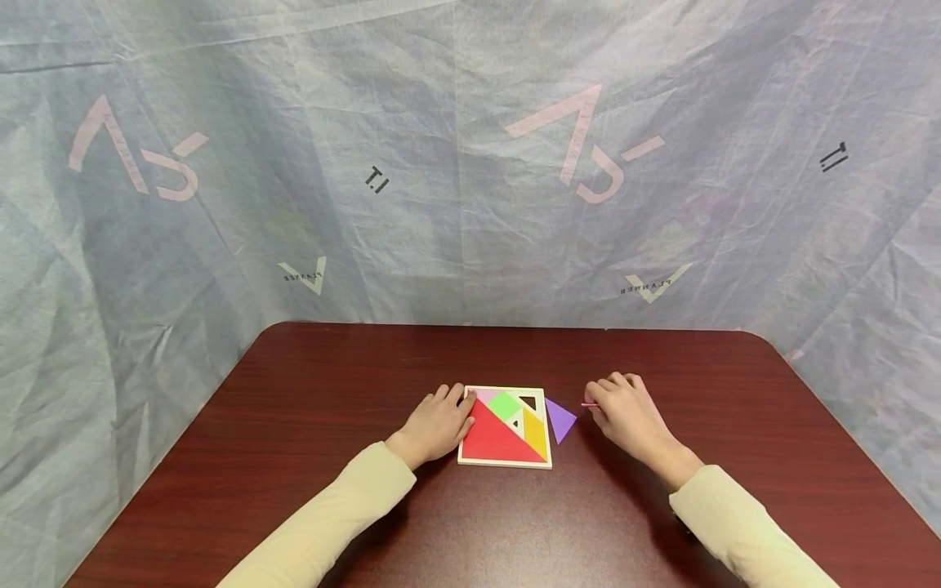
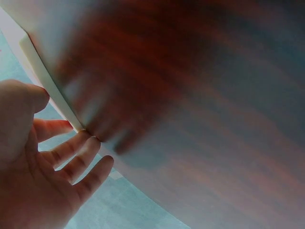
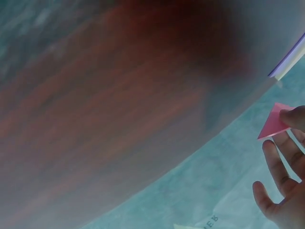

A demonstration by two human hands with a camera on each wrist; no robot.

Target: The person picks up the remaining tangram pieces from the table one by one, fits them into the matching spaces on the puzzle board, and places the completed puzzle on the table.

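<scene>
A square white tangram tray (image 1: 506, 465) lies on the table with flat coloured pieces in it: a large red piece (image 1: 494, 437), a green piece (image 1: 504, 405), a yellow piece (image 1: 536, 433) and a pale pink one partly covered by fingers. My left hand (image 1: 439, 425) rests at the tray's left edge, fingertips touching the rim (image 2: 59, 102) in the left wrist view. Right of the tray, my right hand (image 1: 625, 412) pinches a small pink triangle (image 3: 275, 123) between thumb and fingers, above the table. A purple triangle (image 1: 560, 420) lies against the tray's right side.
Two dark gaps, an upper triangular one (image 1: 528, 403) and a smaller one (image 1: 516, 424), show in the tray. The dark red wooden table (image 1: 353, 359) has rounded far corners. A grey printed cloth (image 1: 456, 237) hangs behind it and along both sides.
</scene>
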